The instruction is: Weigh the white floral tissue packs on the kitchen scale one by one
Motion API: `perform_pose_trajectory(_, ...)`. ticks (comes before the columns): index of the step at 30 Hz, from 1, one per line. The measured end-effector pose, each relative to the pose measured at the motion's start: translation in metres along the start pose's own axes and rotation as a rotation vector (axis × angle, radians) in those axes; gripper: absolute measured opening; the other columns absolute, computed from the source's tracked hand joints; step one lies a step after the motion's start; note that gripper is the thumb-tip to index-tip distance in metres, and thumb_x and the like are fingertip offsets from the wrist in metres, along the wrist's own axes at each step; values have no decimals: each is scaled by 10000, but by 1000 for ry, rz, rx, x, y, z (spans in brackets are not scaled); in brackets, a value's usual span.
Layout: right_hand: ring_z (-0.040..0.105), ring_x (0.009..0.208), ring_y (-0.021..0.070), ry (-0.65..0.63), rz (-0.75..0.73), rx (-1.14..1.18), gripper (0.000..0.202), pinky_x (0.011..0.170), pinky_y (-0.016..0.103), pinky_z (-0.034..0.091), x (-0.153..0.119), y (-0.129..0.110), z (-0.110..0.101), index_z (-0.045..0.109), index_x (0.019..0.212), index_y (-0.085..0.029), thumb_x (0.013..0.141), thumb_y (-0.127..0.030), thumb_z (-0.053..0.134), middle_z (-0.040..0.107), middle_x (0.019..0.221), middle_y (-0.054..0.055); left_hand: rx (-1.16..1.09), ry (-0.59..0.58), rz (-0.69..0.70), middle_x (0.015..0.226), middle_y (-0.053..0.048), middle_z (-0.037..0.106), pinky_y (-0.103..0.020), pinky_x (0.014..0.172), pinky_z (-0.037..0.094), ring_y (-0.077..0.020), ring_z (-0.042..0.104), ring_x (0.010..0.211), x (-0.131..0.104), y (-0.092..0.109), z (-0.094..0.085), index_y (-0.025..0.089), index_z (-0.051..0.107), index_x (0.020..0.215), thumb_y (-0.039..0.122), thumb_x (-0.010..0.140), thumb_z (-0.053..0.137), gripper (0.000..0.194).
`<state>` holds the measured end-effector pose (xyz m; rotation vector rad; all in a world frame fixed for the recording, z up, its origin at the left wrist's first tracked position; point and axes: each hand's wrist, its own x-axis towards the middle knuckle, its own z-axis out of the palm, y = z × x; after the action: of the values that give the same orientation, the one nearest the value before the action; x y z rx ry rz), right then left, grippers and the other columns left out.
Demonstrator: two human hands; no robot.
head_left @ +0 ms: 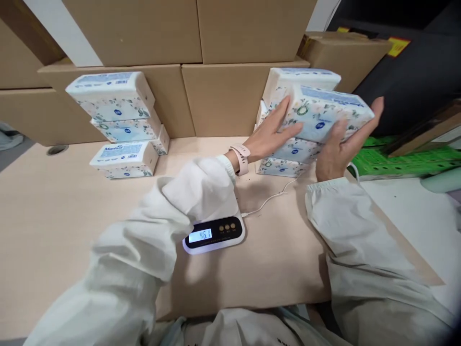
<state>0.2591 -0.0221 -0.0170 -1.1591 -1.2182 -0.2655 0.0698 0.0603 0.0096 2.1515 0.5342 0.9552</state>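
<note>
A soft tissue pack (320,115) with a floral print sits between my two hands at the front of the right stack, slightly tilted. My left hand (270,132) presses on its left side, a pink watch band on the wrist. My right hand (340,149) grips its right end, thumb on the front face. More tissue packs (283,167) are stacked below and behind it. Nearer me is a white kitchen scale (216,235), its display reading 46.1; my left sleeve covers part of its platform.
Another stack of tissue packs (118,103) stands at the left, with a single pack (124,161) before it. Cardboard boxes (223,101) line the back of the table (65,216). A white cable (268,205) runs from the scale towards the right stack. Green packages (414,161) lie at the right.
</note>
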Motion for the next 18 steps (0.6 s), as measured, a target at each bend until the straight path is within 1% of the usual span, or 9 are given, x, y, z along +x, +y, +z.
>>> perform_pose_trajectory(2, 391, 1644, 318, -25, 23, 34, 816, 1355, 471, 285, -4, 12, 5, 287, 1624, 1, 1086, -588, 461, 359, 1699, 350, 41, 13, 42, 1840, -70, 115, -493, 1407, 187, -324, 144, 1713, -2, -19, 6, 204, 174, 1758, 443, 968, 710, 984)
perform_pose_trajectory(5, 413, 1624, 320, -61, 59, 18, 845, 1340, 490, 304, -7, 23, 11, 232, 1643, -5, 1090, -620, 407, 366, 1688, 344, 131, 62, 122, 1839, -84, 149, -499, 1416, 159, -332, 133, 1718, -7, -35, 7, 207, 178, 1762, 395, 888, 751, 1062)
perform_pose_trajectory(9, 347, 1660, 315, -68, 82, -42, 862, 1351, 502, 275, -13, 28, 15, 230, 1637, 2, 1085, -645, 370, 338, 1706, 349, 212, 104, 125, 1842, -99, 130, -491, 1413, 129, -294, 82, 1729, -8, -38, 9, 192, 119, 1762, 441, 911, 701, 1061)
perform_pose_trajectory(12, 330, 1675, 272, -37, 25, -86, 727, 1356, 491, 269, -14, 32, 15, 245, 1655, -92, 1107, -565, 313, 326, 1739, 283, 272, 119, 101, 1841, -99, 138, -471, 1410, 135, -276, 81, 1730, -18, -29, 7, 198, 102, 1757, 527, 944, 668, 1044)
perform_pose_trajectory(14, 353, 1666, 259, 59, -73, -32, 624, 1346, 490, 283, -8, 38, 13, 316, 1639, -156, 1110, -489, 304, 370, 1721, 235, 298, 148, 128, 1825, -108, 214, -475, 1399, 195, -290, 143, 1720, -39, -16, -7, 204, 176, 1739, 590, 966, 651, 986)
perform_pose_trajectory(15, 383, 1649, 260, 140, -127, 14, 584, 1335, 501, 295, -3, 41, 12, 371, 1614, -190, 1106, -469, 302, 412, 1691, 209, 307, 181, 140, 1803, -110, 283, -490, 1382, 249, -304, 205, 1705, -54, -8, -19, 221, 251, 1714, 623, 975, 646, 930)
perform_pose_trajectory(16, 408, 1630, 265, 223, -167, 60, 561, 1326, 521, 299, 2, 43, 9, 422, 1582, -221, 1098, -475, 299, 449, 1656, 184, 318, 234, 145, 1764, -110, 371, -507, 1352, 313, -319, 290, 1674, -72, 1, -34, 243, 349, 1669, 650, 982, 643, 851)
perform_pose_trajectory(17, 399, 1628, 269, 254, -168, 94, 559, 1326, 540, 283, 7, 43, 6, 446, 1562, -256, 1089, -511, 292, 452, 1645, 154, 336, 317, 133, 1699, -105, 474, -523, 1309, 378, -329, 391, 1621, -94, 9, -54, 265, 456, 1596, 667, 988, 644, 752)
perform_pose_trajectory(18, 371, 1635, 275, 235, -128, 113, 578, 1333, 557, 258, 11, 40, 2, 452, 1555, -291, 1077, -565, 277, 432, 1655, 122, 362, 422, 108, 1597, -93, 583, -535, 1263, 426, -327, 496, 1538, -117, 16, -76, 279, 551, 1500, 666, 993, 653, 645)
